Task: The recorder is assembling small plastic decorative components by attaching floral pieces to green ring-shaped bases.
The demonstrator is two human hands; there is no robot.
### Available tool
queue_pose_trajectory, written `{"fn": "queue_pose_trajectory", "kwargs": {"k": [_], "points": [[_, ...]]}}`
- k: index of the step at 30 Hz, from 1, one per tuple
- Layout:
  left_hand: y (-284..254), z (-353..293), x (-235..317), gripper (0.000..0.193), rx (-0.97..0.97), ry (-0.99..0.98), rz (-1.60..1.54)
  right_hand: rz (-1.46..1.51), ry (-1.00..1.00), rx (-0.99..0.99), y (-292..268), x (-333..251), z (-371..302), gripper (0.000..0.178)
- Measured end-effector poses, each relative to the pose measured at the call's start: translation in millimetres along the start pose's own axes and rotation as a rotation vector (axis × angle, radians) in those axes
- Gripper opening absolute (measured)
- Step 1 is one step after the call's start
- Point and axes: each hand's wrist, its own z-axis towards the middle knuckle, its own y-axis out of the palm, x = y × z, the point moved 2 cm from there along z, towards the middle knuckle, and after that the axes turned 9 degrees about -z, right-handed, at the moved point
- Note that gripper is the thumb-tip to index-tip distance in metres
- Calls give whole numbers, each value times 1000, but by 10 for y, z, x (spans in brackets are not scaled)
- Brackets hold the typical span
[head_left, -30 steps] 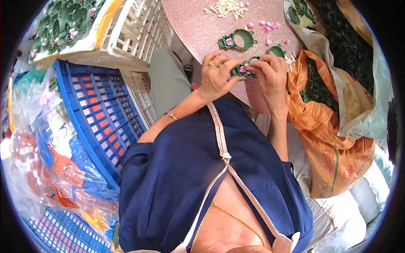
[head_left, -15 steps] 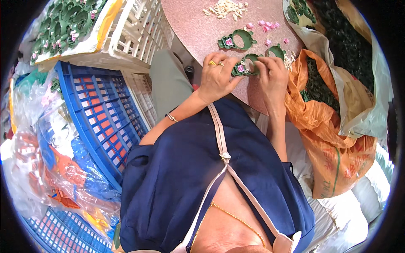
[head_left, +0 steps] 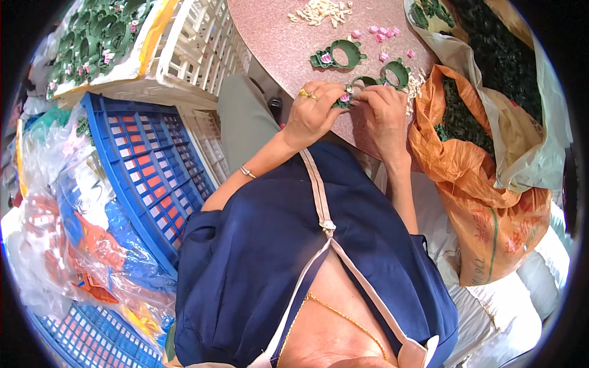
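Small-part fitting onto a green ring piece seems to be the step in hand; for the next move, a steady hold and a careful fingertip press appear called for. The piece is held at the near edge of the tabletop. Its flowered end is pinched in the left hand, grip narrow. Its ring side is touched by bunched fingertips of the right hand; whether a small part is gripped there cannot be told. A second flowered piece is set farther in, toward the left edge; a plain ring is placed toward the right edge, with pink pieces scattered beyond.
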Motion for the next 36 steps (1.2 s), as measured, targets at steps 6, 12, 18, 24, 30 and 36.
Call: {"fn": "queue_pose_trajectory", "kwargs": {"k": [6, 12, 18, 24, 30, 36], "points": [[-37, -6, 25, 46, 36, 95, 23, 16, -151, -23, -58, -20, 107, 15], [-94, 102, 86, 41, -12, 84, 32, 92, 59, -3, 135, 13, -56, 17], [-126, 116, 74, 43, 41, -152, -124, 90, -78, -34, -35, 20, 76, 16], [-200, 310, 102, 43, -94, -113, -227, 51, -208, -109, -230, -40, 187, 18], [-213, 312, 148, 49, 47, -129, -255, 40, 15, 220, -352, -67, 180, 25], [-322, 86, 173, 30, -13, -151, -6, 68, 74, 202, -331, 97, 89, 22]]}}
